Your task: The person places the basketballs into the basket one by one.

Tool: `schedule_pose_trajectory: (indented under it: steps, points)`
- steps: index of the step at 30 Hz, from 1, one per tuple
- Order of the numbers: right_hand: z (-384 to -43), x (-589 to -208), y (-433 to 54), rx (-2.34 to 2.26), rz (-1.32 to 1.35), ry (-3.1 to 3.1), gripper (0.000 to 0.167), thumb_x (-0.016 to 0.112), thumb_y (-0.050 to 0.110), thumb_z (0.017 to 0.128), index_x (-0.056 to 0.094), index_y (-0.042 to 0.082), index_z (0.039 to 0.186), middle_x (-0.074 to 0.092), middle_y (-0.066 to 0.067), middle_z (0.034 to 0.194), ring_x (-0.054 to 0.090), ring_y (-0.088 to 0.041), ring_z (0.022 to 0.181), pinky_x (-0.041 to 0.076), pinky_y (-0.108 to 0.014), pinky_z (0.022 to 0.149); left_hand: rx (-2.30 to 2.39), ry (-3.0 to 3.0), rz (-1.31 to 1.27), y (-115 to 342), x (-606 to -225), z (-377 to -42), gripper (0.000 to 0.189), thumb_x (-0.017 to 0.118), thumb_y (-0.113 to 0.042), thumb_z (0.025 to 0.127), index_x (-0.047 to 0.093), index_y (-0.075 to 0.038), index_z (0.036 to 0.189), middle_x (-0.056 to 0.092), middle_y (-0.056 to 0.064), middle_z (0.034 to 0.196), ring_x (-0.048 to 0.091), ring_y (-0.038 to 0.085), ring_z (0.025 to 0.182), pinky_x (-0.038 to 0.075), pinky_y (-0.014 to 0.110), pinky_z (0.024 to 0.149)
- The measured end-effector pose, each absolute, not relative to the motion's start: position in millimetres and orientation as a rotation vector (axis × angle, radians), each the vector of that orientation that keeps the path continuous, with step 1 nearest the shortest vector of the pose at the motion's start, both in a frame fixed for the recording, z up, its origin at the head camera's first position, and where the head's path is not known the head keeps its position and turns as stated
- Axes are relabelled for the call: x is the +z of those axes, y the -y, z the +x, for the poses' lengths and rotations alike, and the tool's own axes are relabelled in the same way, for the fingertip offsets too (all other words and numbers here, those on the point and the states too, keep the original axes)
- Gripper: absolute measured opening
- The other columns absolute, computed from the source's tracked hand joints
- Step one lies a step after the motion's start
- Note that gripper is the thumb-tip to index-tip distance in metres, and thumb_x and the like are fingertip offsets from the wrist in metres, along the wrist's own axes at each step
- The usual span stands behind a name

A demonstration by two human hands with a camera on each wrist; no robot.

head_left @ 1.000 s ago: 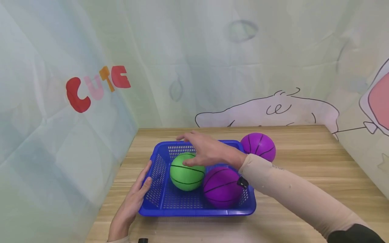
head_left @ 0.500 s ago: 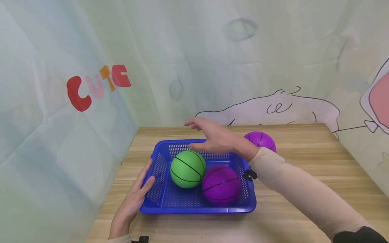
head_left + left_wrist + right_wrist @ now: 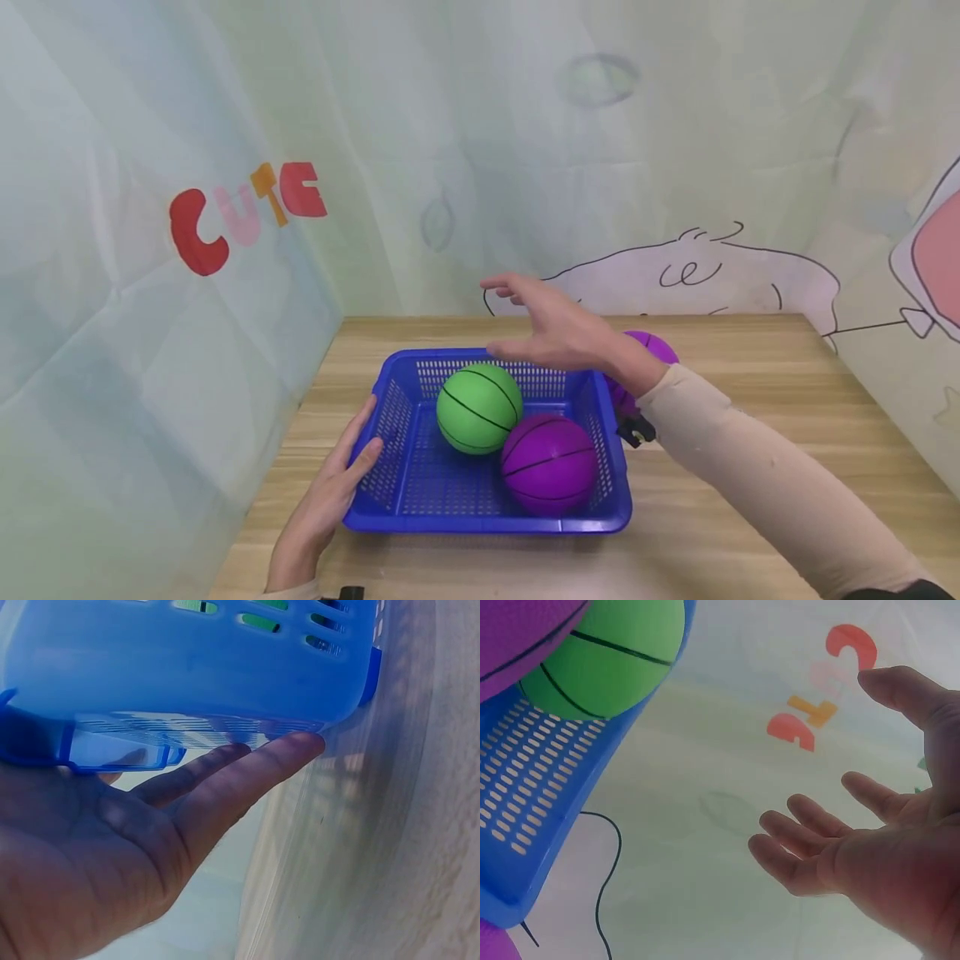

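Observation:
A blue plastic basket point(image 3: 487, 523) with slotted walls stands on the table. Inside it a green ball point(image 3: 478, 408) with black lines touches a purple ball point(image 3: 549, 463) at the right. My left hand point(image 3: 330, 487) grips the basket's left side, thumb over the rim and straight fingers along the outer wall, as the left wrist view shows. My right hand point(image 3: 566, 327) hovers above the basket's back rim with spread fingers, holding nothing. Under the right wrist, a second purple ball point(image 3: 652, 343) sits outside the basket's back right corner, partly hidden by the forearm.
Wood-grain table surface point(image 3: 765, 392) extends to the right of the basket and in front of it. Printed cloth walls point(image 3: 450, 125) enclose the table at the back and both sides. Black wrist straps show on both arms.
My right hand has lifted off the green ball and moved back and to the right. The green ball has rolled slightly right. My left hand stays on the basket.

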State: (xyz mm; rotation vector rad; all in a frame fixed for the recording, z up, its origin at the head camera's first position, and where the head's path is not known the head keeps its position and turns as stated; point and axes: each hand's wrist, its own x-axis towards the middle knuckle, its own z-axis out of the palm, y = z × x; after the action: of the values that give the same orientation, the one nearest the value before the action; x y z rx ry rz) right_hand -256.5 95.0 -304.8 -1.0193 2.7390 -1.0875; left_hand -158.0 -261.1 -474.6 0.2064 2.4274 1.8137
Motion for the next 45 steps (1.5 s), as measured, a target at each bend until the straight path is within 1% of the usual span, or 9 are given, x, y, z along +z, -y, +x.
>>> schedule_pose_trajectory:
  steps: [7, 14, 18, 22, 26, 31, 36, 39, 45]
  points:
    - [-259, -297, -113, -1.149, -0.962, -2.76, 0.086, 0.088, 0.03, 0.096, 0.043, 0.016, 0.169, 0.051, -0.01, 0.169, 0.048, -0.036, 0.157, 0.043, -0.06, 0.126, 1.805, -2.434, 0.197, 260, -475, -158, 0.068, 0.047, -0.03, 0.121, 0.015, -0.024, 0.181, 0.006, 0.016, 0.188, -0.002, 0.05, 0.171, 0.001, 0.082, 0.129]
    - [-261, -293, -143, -1.209, -0.86, -2.82, 0.086, 0.089, 0.033, 0.097, 0.043, 0.022, 0.169, 0.053, -0.009, 0.166, 0.05, -0.035, 0.156, 0.047, -0.061, 0.122, 1.799, -2.43, 0.189, 261, -476, -158, 0.068, 0.046, -0.031, 0.121, 0.014, -0.026, 0.181, 0.004, 0.016, 0.188, -0.002, 0.051, 0.171, 0.001, 0.083, 0.128]
    - [-263, -291, -163, -1.242, -0.778, -2.836, 0.084, 0.087, 0.034, 0.099, 0.042, 0.025, 0.169, 0.052, -0.009, 0.166, 0.048, -0.034, 0.157, 0.045, -0.061, 0.124, 1.794, -2.428, 0.185, 262, -476, -158, 0.069, 0.046, -0.031, 0.121, 0.013, -0.027, 0.181, 0.004, 0.016, 0.188, -0.003, 0.052, 0.17, 0.001, 0.084, 0.128]
    - [-264, -289, -182, -1.292, -0.729, -2.842, 0.083, 0.085, 0.03, 0.1, 0.04, 0.024, 0.17, 0.05, -0.011, 0.167, 0.047, -0.037, 0.157, 0.041, -0.063, 0.127, 1.796, -2.428, 0.19, 263, -476, -157, 0.068, 0.046, -0.031, 0.121, 0.013, -0.027, 0.181, 0.004, 0.016, 0.188, -0.003, 0.051, 0.17, 0.001, 0.084, 0.128]
    - [-262, -289, -201, -1.332, -0.671, -2.854, 0.085, 0.085, 0.03, 0.1, 0.039, 0.024, 0.171, 0.049, -0.014, 0.169, 0.046, -0.039, 0.159, 0.039, -0.063, 0.128, 1.8, -2.43, 0.19, 263, -474, -155, 0.068, 0.045, -0.031, 0.121, 0.012, -0.028, 0.181, 0.003, 0.016, 0.188, -0.003, 0.051, 0.17, 0.0, 0.084, 0.127]
    - [-261, -297, -227, -1.342, -0.562, -2.878, 0.09, 0.087, 0.034, 0.099, 0.036, 0.021, 0.173, 0.047, -0.017, 0.17, 0.045, -0.043, 0.159, 0.04, -0.065, 0.127, 1.81, -2.427, 0.197, 261, -473, -154, 0.068, 0.046, -0.03, 0.121, 0.014, -0.026, 0.181, 0.004, 0.016, 0.188, -0.003, 0.05, 0.171, 0.0, 0.082, 0.129]
    - [-264, -313, -254, -1.299, -0.444, -2.89, 0.093, 0.086, 0.038, 0.1, 0.033, 0.018, 0.174, 0.044, -0.023, 0.172, 0.043, -0.048, 0.159, 0.041, -0.068, 0.125, 1.823, -2.426, 0.204, 258, -473, -154, 0.067, 0.046, -0.029, 0.121, 0.015, -0.026, 0.181, 0.006, 0.015, 0.188, -0.001, 0.049, 0.171, 0.001, 0.081, 0.13]
    - [-265, -324, -266, -1.313, -0.378, -2.857, 0.095, 0.086, 0.038, 0.101, 0.031, 0.015, 0.175, 0.042, -0.026, 0.172, 0.042, -0.05, 0.159, 0.04, -0.071, 0.124, 1.821, -2.429, 0.202, 258, -473, -154, 0.067, 0.046, -0.028, 0.121, 0.015, -0.026, 0.181, 0.006, 0.015, 0.188, -0.001, 0.05, 0.171, 0.001, 0.082, 0.129]
    - [-266, -342, -284, -1.371, -0.284, -2.788, 0.099, 0.085, 0.036, 0.102, 0.024, 0.015, 0.177, 0.037, -0.028, 0.175, 0.039, -0.054, 0.159, 0.038, -0.076, 0.123, 1.816, -2.425, 0.211, 257, -471, -152, 0.067, 0.045, -0.028, 0.122, 0.015, -0.026, 0.181, 0.006, 0.015, 0.188, -0.001, 0.05, 0.171, 0.001, 0.081, 0.13]
